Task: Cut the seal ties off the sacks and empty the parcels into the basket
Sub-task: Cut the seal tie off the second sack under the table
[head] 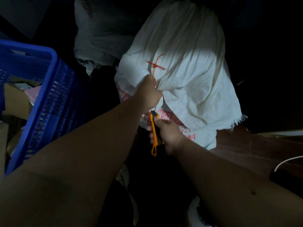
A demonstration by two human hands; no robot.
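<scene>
- Our left hand grips the gathered neck of the white sack, red tie uncut
- Right hand clenches the orange cutter just below
- Basket already holds parcels; this sack remains to empty

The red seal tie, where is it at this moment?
In the head view the red seal tie lies on the white sack, above centre, just above the left hand that grips the gathered sack cloth.

Head-worn view, downward, close in
</scene>
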